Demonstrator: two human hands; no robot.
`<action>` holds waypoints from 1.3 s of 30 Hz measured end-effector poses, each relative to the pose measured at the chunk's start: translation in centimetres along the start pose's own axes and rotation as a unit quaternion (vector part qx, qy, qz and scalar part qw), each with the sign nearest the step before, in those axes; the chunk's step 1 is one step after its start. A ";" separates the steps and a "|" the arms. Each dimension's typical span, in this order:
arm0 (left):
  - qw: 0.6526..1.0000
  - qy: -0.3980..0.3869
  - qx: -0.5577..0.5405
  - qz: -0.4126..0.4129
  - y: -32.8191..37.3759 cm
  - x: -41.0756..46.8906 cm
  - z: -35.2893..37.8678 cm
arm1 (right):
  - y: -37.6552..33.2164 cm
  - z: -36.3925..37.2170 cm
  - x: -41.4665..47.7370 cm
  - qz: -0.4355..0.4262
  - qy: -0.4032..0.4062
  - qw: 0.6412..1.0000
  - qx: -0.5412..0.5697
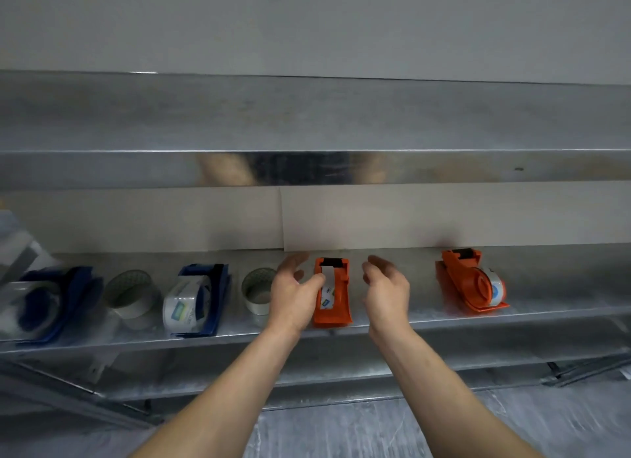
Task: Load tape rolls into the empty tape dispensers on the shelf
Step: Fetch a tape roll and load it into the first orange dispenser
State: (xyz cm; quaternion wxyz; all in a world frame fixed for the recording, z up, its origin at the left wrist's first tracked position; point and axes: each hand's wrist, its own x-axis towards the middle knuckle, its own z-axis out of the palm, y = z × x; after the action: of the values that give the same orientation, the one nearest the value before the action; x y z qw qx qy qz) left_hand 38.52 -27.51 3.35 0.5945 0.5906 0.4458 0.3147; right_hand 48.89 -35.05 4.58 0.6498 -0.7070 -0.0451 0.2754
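Note:
An orange tape dispenser stands on the metal shelf between my hands, with a tape roll inside it and a white strip running toward its black front. My left hand is at its left side, the thumb touching the tape strip, the other fingers spread and relaxed. My right hand hovers just right of it, fingers loosely curved, holding nothing. A loose clear tape roll sits left of my left hand, partly hidden by it.
Further right lies a second orange dispenser with a roll in it. To the left are a blue dispenser with a roll, another loose roll, and a blue dispenser at the far left. An upper shelf overhangs.

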 end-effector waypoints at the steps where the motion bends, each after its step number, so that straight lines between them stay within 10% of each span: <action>1: 1.000 0.008 0.001 -0.004 0.0 0.0 0.4 | 0.0 -0.1 0.5 0.002 -0.007 1.000 -0.003; 15: 0.991 0.114 -0.027 -0.065 -0.7 -1.3 3.5 | 1.8 -1.8 5.9 0.015 -0.094 0.994 -0.053; 39: 0.972 -0.079 0.183 -0.127 -4.3 1.3 3.1 | 7.2 -0.1 6.6 -0.057 -0.220 0.884 -0.408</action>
State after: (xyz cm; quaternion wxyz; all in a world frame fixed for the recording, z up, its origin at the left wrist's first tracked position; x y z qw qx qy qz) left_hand 41.16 -28.06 -1.37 0.5447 0.6505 0.5194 0.1021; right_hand 52.41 -33.48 -4.36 0.2923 -0.8269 -0.3356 0.3438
